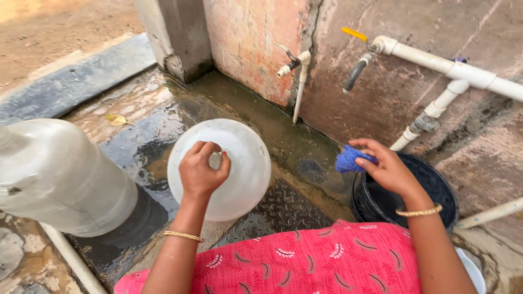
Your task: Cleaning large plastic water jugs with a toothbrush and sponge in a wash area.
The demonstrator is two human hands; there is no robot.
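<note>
My left hand is closed around the neck of a large translucent water jar that stands upright on the wet ground in front of me. My right hand holds a blue scrub brush over the rim of a black bucket at the right. A gold bangle sits on each wrist. My red patterned clothing fills the bottom of the view.
A second large translucent jar lies tilted at the left. On the wall are a small tap and a tap with a yellow handle on white pipes. A metal tread plate lies underfoot.
</note>
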